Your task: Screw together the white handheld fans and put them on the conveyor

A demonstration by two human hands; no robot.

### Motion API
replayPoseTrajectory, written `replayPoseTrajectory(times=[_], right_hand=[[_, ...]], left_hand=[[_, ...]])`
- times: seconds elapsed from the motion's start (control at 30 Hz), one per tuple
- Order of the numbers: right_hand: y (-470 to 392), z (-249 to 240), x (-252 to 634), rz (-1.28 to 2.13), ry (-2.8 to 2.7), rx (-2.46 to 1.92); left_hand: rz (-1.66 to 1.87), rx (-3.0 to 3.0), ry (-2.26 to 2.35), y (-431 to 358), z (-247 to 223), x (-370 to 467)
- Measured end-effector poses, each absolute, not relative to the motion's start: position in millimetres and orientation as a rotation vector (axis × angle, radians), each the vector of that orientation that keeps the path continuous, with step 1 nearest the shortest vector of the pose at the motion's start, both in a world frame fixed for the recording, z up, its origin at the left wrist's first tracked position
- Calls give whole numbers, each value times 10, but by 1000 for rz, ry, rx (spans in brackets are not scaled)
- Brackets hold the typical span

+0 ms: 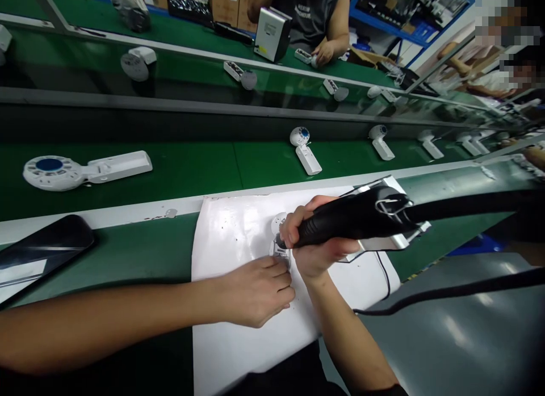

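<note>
My right hand [317, 243] is wrapped round a thick black handheld tool [353, 217] with a silver body and a black hose running off to the right. The tool's tip points at a small white device [279, 223] lying on a white sheet [234, 237]. Just below the tip, my left hand [255, 291] rests on the sheet with curled fingers at the device's lower part. Its fingertips are turned down, and the tool and hands cover much of the device.
Behind the sheet, a green conveyor [196, 169] carries several white devices. A dark glossy panel [46, 254] lies at the left. Beyond a glass partition, a person's hand [326, 53] touches a device. A black cable crosses the lower right.
</note>
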State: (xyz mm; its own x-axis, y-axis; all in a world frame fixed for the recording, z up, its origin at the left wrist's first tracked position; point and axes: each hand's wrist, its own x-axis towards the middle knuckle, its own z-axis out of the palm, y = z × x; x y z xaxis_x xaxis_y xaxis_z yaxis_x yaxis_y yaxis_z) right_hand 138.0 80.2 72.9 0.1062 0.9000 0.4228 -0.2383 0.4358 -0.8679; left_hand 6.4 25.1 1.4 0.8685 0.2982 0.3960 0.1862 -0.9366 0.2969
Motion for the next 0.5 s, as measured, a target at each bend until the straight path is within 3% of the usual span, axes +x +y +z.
replayPoseTrajectory(times=[0.33,0.5], right_hand=[[771,698,1374,1032,-1173,-705],[758,1185,1797,468,-1189,-690]], left_hand=[[693,2787,373,236,-15,57],[694,2774,359,225,-13,57]])
